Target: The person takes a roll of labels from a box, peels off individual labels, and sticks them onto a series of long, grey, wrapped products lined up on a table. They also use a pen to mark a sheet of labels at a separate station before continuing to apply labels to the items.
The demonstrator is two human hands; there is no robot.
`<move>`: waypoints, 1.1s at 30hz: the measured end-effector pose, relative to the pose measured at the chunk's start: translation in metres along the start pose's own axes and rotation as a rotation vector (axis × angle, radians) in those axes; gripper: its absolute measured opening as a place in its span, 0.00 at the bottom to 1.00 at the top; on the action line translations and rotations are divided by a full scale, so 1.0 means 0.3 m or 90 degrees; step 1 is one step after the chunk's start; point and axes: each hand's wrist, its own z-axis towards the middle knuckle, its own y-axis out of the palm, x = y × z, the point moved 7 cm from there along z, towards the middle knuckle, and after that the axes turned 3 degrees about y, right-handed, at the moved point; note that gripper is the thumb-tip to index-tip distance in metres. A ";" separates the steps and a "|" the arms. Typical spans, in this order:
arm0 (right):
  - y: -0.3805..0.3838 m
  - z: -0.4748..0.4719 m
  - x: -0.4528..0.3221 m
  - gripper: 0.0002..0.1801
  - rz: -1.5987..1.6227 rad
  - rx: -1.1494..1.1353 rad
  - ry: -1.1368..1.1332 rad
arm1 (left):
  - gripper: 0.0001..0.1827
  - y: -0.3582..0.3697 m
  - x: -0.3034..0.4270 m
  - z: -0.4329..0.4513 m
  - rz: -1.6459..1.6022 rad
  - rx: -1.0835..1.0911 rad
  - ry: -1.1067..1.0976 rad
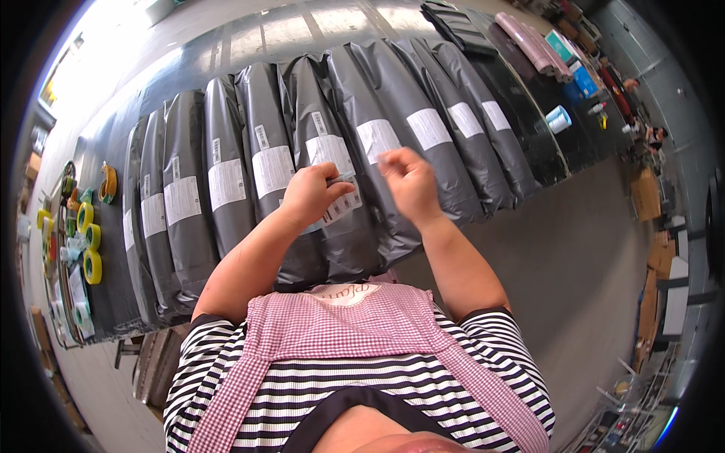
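Long grey plastic mailing bags (pixel 345 243) lie side by side in a row, each with a white printed label. My left hand (pixel 308 195) is over a bag near the middle, pinching a small pale bluish piece (pixel 341 178) between thumb and forefinger; what it is, I cannot make out. Below these fingers a sheet of labels with barcodes (pixel 344 208) shows, partly hidden by the hand. To the right, my right hand (pixel 413 184) is curled and blurred in front of the neighbouring bag's label (pixel 378 137). Whether its fingers hold anything is unclear.
The bags rest on a dark table (pixel 105 209). Yellow tape rolls (pixel 92 266) and an orange-brown tape roll (pixel 107 184) are at left. On the right are a blue-white roll (pixel 558 119), pink rolls (pixel 527 42) and folded black bags (pixel 460 28). Other people appear far right.
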 end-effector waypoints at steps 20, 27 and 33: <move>0.191 0.542 0.486 0.10 0.212 -0.333 0.247 | 0.15 0.387 0.164 0.176 0.096 -0.095 0.243; 0.198 0.554 0.476 0.10 0.140 -0.322 0.178 | 0.15 0.383 0.172 0.177 0.067 -0.089 0.228; 0.190 0.548 0.453 0.10 0.051 -0.295 0.109 | 0.14 0.378 0.169 0.179 0.061 -0.091 0.233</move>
